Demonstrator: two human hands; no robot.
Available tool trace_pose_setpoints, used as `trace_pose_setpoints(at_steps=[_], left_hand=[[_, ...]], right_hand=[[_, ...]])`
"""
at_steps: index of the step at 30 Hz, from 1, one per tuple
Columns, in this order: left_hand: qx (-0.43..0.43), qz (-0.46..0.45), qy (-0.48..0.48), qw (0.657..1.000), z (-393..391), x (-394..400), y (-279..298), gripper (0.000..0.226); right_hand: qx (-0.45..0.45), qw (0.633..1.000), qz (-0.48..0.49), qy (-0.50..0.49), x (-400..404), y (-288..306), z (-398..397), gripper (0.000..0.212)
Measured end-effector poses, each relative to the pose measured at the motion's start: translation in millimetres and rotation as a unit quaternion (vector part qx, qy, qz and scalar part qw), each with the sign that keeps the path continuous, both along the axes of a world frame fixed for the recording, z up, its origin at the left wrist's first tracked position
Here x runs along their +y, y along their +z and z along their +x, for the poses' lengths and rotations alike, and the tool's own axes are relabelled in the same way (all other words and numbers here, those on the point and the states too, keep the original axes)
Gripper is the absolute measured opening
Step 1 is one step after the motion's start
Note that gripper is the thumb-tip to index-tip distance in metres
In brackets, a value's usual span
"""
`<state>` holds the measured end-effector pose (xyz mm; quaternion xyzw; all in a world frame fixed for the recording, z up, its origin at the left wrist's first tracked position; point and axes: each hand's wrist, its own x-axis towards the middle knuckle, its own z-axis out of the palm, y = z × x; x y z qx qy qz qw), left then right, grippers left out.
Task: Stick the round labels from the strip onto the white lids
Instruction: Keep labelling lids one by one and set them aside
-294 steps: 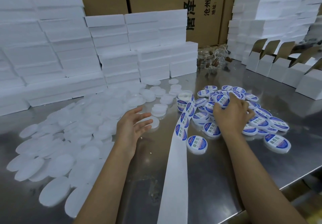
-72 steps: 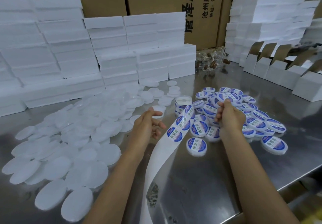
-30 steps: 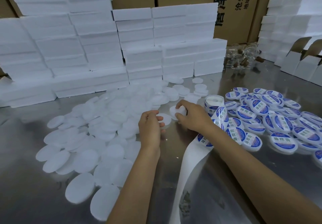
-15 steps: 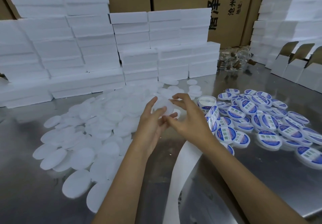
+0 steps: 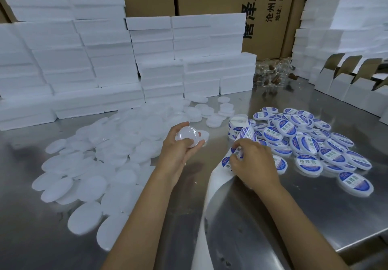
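My left hand (image 5: 178,154) grips one plain white lid (image 5: 187,136), held up off the steel table with fingers curled round its rim. To its right, my right hand (image 5: 252,162) pinches a round blue-and-white label on the label strip (image 5: 214,187), whose white backing trails off the table's front edge. The strip unwinds from a small roll (image 5: 238,126) just beyond that hand. A spread of plain white lids (image 5: 109,156) covers the table's left. Lids bearing labels (image 5: 302,141) are heaped on the right.
White foam boxes (image 5: 126,59) are stacked along the back, brown cartons behind them. Open white cardboard boxes (image 5: 346,82) line the right side. A clear bag of small brown items (image 5: 273,76) lies at the back. The steel table (image 5: 294,217) ends near the bottom right.
Half a second ago both hands met over the white lid. Now my right hand has dropped to the label strip, while my left keeps holding the lid.
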<state>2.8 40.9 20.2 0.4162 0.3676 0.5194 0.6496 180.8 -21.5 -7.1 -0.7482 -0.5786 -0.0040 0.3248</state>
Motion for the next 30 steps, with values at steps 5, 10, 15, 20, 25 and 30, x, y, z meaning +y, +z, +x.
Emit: trace_pose_setpoints(at_steps=[5,10,15,20,25,30], left_hand=[[0.038,-0.008,0.005,0.999,1.5,1.0,-2.4,0.048],[0.031,-0.018,0.002,0.999,2.9,1.7,-3.7,0.046],[0.034,-0.019,0.0,0.999,6.4,0.9,-4.9,0.041],[0.022,-0.02,-0.018,0.999,7.0,-2.1,-4.4,0.042],[0.023,-0.027,-0.024,0.999,9.2,-2.4,-4.6,0.041],[0.0,-0.053,-0.012,0.999,11.7,2.5,-7.2,0.04]], right_hand=[[-0.012,0.998,-0.052,0.034,-0.2,-3.1,-9.1,0.031],[0.022,0.996,-0.066,0.053,-1.2,0.6,-8.6,0.037],[0.049,0.992,-0.079,0.088,0.0,1.5,-8.3,0.034],[0.04,0.992,-0.063,0.104,-0.3,-0.7,-12.2,0.026],[0.013,0.993,-0.055,0.105,-1.4,-2.8,-15.1,0.026],[-0.012,0.993,-0.067,0.1,0.0,-7.5,-19.4,0.032]])
